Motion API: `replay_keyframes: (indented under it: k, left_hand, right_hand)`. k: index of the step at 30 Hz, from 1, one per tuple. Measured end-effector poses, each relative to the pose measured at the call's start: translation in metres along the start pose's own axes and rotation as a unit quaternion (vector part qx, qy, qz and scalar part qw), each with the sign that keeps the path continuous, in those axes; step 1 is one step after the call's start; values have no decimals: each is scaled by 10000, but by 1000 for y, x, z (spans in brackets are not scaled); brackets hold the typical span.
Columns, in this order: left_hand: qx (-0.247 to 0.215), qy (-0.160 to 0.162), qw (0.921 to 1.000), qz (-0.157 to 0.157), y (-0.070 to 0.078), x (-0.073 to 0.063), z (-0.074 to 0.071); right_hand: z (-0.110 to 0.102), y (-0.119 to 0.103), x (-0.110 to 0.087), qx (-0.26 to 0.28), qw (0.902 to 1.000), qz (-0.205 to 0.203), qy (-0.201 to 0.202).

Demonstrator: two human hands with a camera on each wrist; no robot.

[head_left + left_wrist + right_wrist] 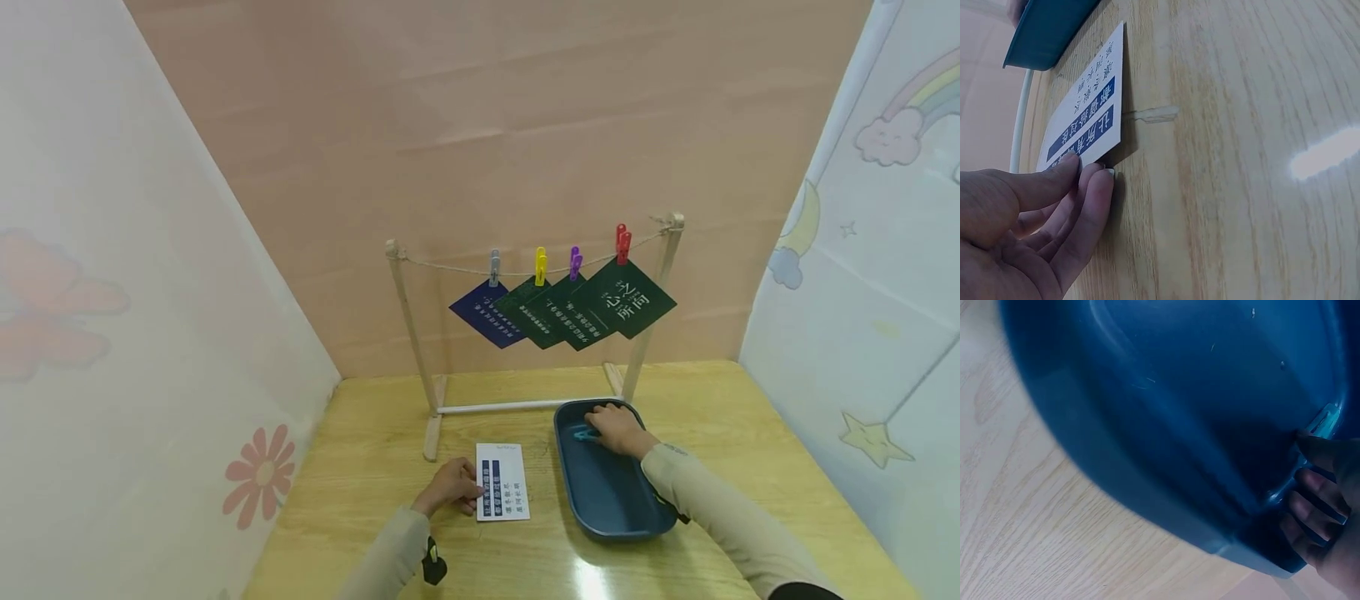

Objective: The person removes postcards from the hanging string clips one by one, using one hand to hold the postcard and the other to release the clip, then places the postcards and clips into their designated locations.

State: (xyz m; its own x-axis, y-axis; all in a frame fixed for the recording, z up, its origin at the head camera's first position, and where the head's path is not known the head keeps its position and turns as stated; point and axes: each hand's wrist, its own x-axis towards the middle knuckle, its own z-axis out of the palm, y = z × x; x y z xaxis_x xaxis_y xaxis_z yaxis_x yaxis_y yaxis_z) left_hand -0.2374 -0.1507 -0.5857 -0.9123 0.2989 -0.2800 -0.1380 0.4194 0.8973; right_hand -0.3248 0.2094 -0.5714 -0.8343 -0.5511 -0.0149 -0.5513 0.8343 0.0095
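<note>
My left hand point(452, 485) pinches the left edge of a white card point(512, 475) with dark blue bands and printed characters. In the left wrist view, the thumb lies on top of the card and the fingers are under its raised edge. My right hand point(618, 428) reaches into the far end of a dark blue tray point(611, 508). Its thumb and fingers are at a light blue clothespin point(585, 435), which sticks out to the left of them. In the right wrist view, the clothespin point(1327, 419) lies by the tray wall, partly covered by the thumb.
Behind the tray stands a wooden frame point(415, 325) with a string point(450, 267). Four dark cards hang there from grey point(494, 268), yellow point(541, 267), purple point(575, 263) and red point(623, 244) clothespins. A white bar point(517, 407) joins the posts low down.
</note>
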Motion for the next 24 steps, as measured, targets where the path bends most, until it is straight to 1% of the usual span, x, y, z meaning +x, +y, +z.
replay_keyframes:
  k: [6,9,15,17,22,24]
  left_hand:
    - [181,113,9998,-33,3,0,2]
    - [209,132,9997,7,4,-1,1]
    - [33,36,9999,140,4,-4,0]
    - [4,43,9999,157,4,-5,0]
    - [116,145,9998,39,3,-3,0]
    - [150,184,9997,8,4,-2,-1]
  right_hand:
    - [4,1,-3,151,9999,70,-21]
    - [3,1,-4,188,9998,73,-4]
    - [0,4,-4,165,9998,122,4]
    - [-1,5,-3,146,9999,56,64]
    - [-6,8,-3,128,9995,-22,285]
    - [-7,9,-3,129,9995,21,299]
